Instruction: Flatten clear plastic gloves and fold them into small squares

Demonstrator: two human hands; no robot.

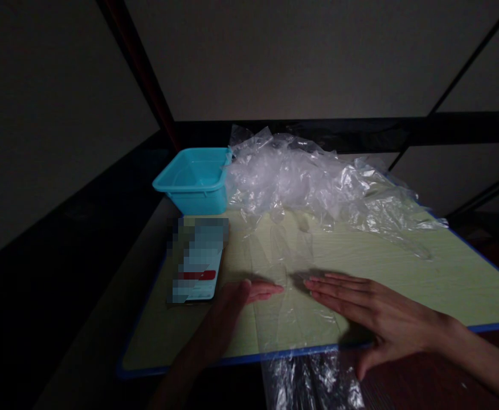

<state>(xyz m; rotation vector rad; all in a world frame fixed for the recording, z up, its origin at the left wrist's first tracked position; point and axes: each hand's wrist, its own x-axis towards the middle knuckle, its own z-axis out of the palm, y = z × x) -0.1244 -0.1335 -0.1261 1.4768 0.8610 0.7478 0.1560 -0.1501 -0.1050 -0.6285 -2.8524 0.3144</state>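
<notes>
Clear plastic bag [294, 324], one: we had it laid lengthwise on the table [441, 285], its near end draped over the blue edge at six o'clock and lightly creased. Directions below were read from the bag's middle, twelve being away from us.

Left hand [256, 291], one: at about ten o'clock, over the bag's left side, fingers straight and together, gripping nothing.

Right hand [373, 307], one: at three o'clock, flattened, thumb spread, fingertips aimed at the bag, nothing held. Whether either hand pressed on the film, we could not tell.

Phone [200, 265], one: at ten o'clock, beyond our left hand, screen lit.

Blue basin [198, 196], one: at eleven o'clock, upright, farther off.

Loose plastic pile [296, 173], one heap: twelve to one o'clock, crumpled, against the basin's right side.

Handling note: we judged the step to be smoothing. It called for light, flat fingers, strokes from the middle outward, and the overhanging end kept from dragging the film off the table.
</notes>
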